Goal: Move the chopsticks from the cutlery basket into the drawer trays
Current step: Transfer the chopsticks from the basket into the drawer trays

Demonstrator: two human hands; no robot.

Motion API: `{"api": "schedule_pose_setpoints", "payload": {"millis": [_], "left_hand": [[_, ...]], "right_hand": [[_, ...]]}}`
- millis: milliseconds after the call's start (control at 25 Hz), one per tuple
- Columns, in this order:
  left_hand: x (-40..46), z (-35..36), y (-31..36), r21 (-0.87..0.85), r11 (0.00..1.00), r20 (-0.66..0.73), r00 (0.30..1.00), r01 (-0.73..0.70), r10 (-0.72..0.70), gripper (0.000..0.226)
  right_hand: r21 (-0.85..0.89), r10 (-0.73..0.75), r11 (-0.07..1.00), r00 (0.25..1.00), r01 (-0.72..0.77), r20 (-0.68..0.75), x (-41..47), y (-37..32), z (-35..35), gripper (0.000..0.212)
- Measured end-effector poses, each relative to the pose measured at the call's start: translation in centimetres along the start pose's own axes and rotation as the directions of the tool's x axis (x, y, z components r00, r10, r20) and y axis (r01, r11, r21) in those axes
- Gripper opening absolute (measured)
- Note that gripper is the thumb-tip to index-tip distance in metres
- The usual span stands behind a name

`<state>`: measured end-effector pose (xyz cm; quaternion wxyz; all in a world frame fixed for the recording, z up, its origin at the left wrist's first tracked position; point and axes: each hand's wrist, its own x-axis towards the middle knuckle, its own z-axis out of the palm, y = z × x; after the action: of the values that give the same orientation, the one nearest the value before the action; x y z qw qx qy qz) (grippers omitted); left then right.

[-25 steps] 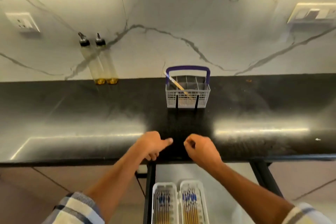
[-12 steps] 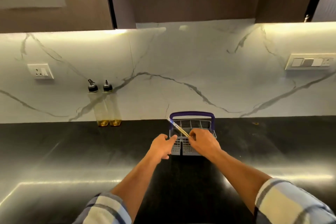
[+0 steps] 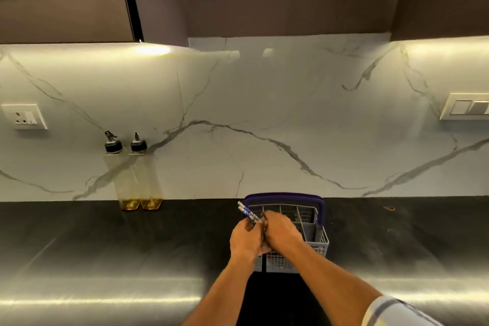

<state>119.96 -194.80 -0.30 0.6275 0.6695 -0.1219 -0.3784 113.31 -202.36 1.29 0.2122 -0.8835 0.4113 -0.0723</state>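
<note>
I take the cutlery basket [image 3: 312, 238] as my reference; it stands on the dark countertop [image 3: 105, 241] close to the marble wall [image 3: 238, 114]. Both hands meet at the basket's front-left corner. The chopsticks [image 3: 247, 212] lean out of that corner, their blue-patterned ends pointing up and to the left, above the rim and below the purple handle [image 3: 283, 196].

Handling, as I judge it: the chopsticks are light, thin and rigid, with a smooth finish that may slip. Held loosely, a bundle can fan out or rotate. I recommend a grip across the middle of the shafts, sticks kept parallel, and a lift along their lean so the tips do not catch in the basket grid.

Hand pose: my left hand [image 3: 246, 239] is curled in front of the basket's left corner, fingers closed around the lower shafts. My right hand [image 3: 281, 230] reaches over the basket's front-left compartment, palm down, fingers curled at the same bundle. Whether the right hand actually grips the sticks or only steadies them I cannot tell, as the contact is blurred. Both forearms extend straight from the near edge of the countertop toward the basket.

The drawer trays are not in view.
</note>
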Motion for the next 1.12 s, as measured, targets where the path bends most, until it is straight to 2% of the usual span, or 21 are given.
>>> {"api": "schedule_pose_setpoints", "payload": {"millis": [120,160,320,480,560,800,960,1040,1120], "left_hand": [[1.7,0.6,0.4,0.048,0.999,-0.022,1.000,0.010,-0.009,0.012],[1.9,0.6,0.5,0.027,1.000,-0.025,1.000,0.015,-0.014,0.013],[2.0,-0.1,0.3,0.000,1.000,0.071,0.997,-0.002,0.002,0.015],[1.3,-1.2,1.7,0.075,0.979,0.170,0.970,-0.190,0.175,0.018],[0.3,-1.7,3.0,0.122,0.947,0.212,0.940,-0.296,0.267,0.018],[-4.5,-1.6,8.5,0.197,0.798,0.207,0.820,-0.569,0.534,0.011],[-8.7,-1.8,12.4,0.188,0.704,0.211,0.728,-0.685,0.653,0.010],[-11.0,-2.3,12.7,0.207,0.690,0.217,0.721,-0.693,0.658,0.012],[-13.5,-3.4,11.2,0.220,0.711,0.251,0.743,-0.668,0.621,0.013]], "right_hand": [[-0.027,-0.050,0.998,0.998,0.051,0.031,1.3,0.5,0.6,0.012],[0.001,-0.074,0.997,0.997,0.074,0.017,1.4,0.8,0.5,0.009],[0.179,-0.122,0.975,0.991,0.129,-0.050,0.5,2.5,-0.2,0.024],[0.269,-0.173,0.940,0.972,0.211,-0.159,-0.6,2.7,-1.7,0.014],[0.286,-0.198,0.923,0.955,0.258,-0.221,-1.3,2.4,-2.5,0.017],[0.354,-0.237,0.844,0.873,0.403,-0.427,-4.2,-0.4,-7.3,0.017],[0.477,-0.150,0.759,0.832,0.443,-0.534,-7.2,-2.5,-10.9,0.017],[0.580,-0.057,0.709,0.852,0.402,-0.521,-9.5,-2.9,-11.9,0.016],[0.650,0.008,0.680,0.882,0.340,-0.470,-13.0,-2.1,-11.5,0.010]]}}
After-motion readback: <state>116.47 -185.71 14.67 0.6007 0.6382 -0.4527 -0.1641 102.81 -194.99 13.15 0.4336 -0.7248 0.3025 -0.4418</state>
